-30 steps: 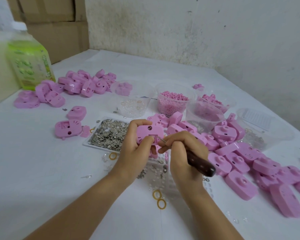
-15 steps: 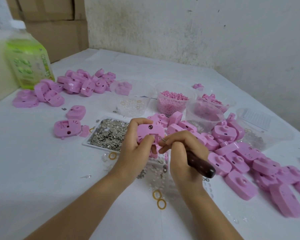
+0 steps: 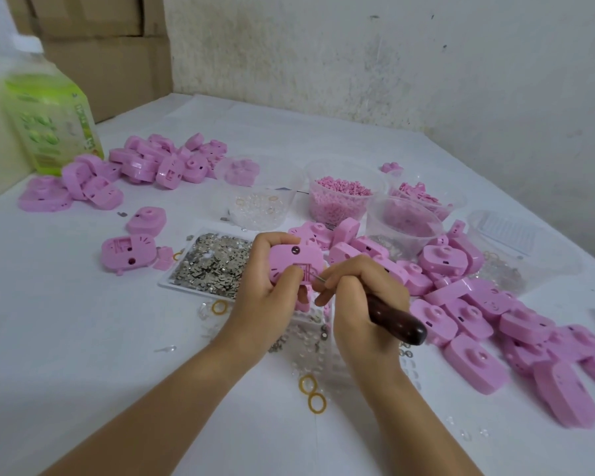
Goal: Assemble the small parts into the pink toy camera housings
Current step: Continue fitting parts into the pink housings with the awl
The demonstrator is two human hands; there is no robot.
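My left hand (image 3: 267,297) grips a pink camera housing (image 3: 294,259) above the table's middle, its inner side facing me. My right hand (image 3: 359,304) holds a tool with a dark wooden handle (image 3: 397,321); its thin metal tip touches the housing's rectangular slot. A white tray of small silver metal pieces (image 3: 213,264) lies just left of the hands. Clear tubs behind hold clear lenses (image 3: 260,209), tiny pink bits (image 3: 339,197) and pink parts (image 3: 406,221).
Piles of pink housings lie at the right (image 3: 488,321) and back left (image 3: 158,163). One open housing (image 3: 128,252) lies left of the tray. A green bottle (image 3: 50,121) stands far left. Yellow rings (image 3: 313,395) and clear lenses scatter near my wrists.
Nothing has visibly moved; both hands keep the same hold on the housing and the tool.
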